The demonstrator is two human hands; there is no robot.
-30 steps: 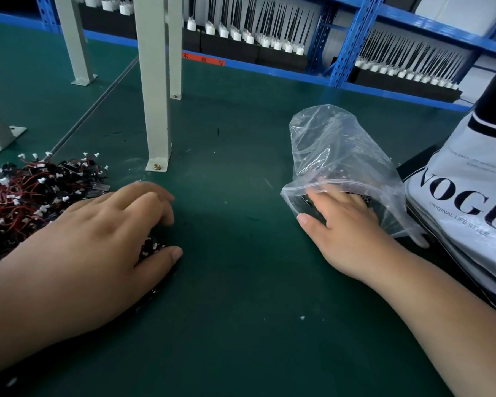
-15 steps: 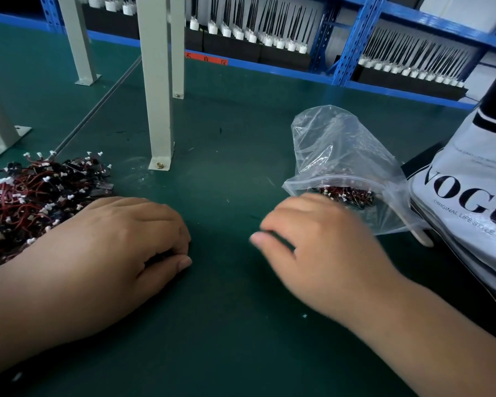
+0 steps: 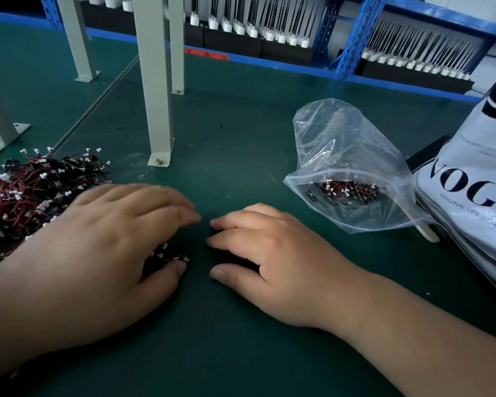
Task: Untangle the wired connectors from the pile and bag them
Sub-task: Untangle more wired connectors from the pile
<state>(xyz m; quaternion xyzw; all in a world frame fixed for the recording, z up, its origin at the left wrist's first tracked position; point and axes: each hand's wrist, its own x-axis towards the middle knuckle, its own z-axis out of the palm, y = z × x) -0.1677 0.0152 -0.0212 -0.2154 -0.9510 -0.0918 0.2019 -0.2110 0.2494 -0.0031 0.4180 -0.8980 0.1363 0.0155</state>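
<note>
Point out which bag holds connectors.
The clear zip bag, with red-wired connectors visible through its plastic; the white printed bag at the right edge shows no contents.

Red-and-black wired connectors (image 3: 26,196) with white plugs; green mat (image 3: 241,138); blue shelving (image 3: 355,35)

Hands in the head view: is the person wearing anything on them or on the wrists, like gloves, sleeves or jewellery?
Nothing shows. The left hand and right hand are bare: no gloves, rings or watch, and no sleeve reaches into the frame. The visible nails are short and unpainted.
</note>
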